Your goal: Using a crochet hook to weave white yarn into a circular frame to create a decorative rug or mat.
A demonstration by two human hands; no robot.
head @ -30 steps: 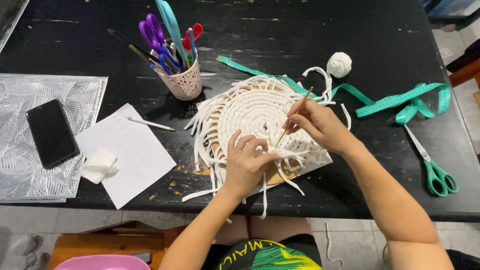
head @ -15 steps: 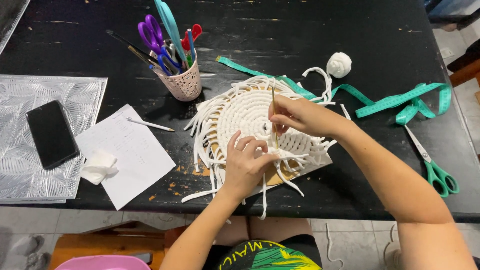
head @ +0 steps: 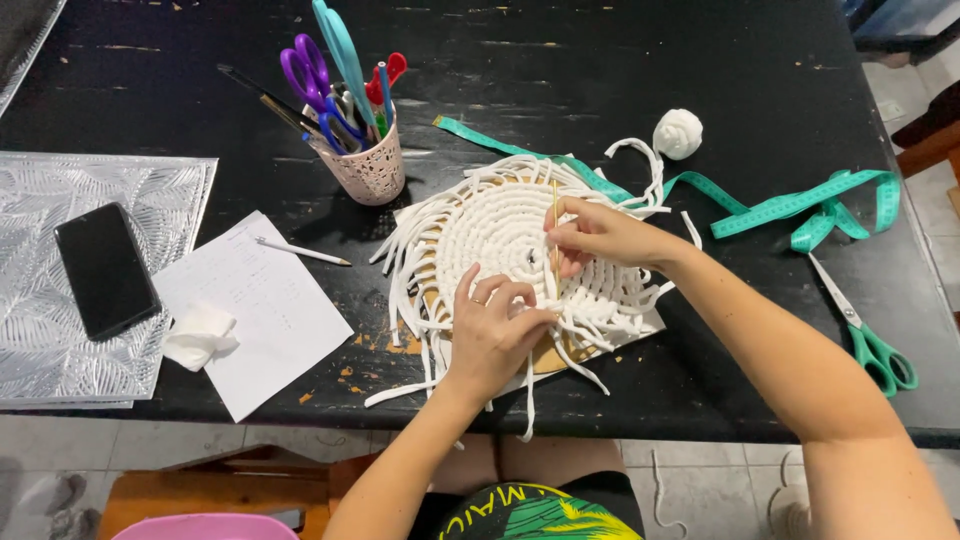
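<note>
Fingers of right hand (head: 598, 236) pinch thin stick (head: 555, 232) upright, frame centre; left hand (head: 493, 330) fingers pinch white cord on woven mat (head: 480, 225).

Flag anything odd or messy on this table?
Minor only: orange-brown crumbs lie scattered on the black table left of the woven cord disc, and the teal measuring tape lies twisted. Nothing looks spilled or broken.

A: Where does the view look from?
B: From the person's head, above the near edge of the black table (head: 700, 60), facing steeply down and away from the body.

A: How near is it?
B: Close: the forearms enter from the bottom edge, and the left hand (head: 495, 335) and right hand (head: 595, 238) sit mid-frame.

A: Any second view?
B: No, only this one.
</note>
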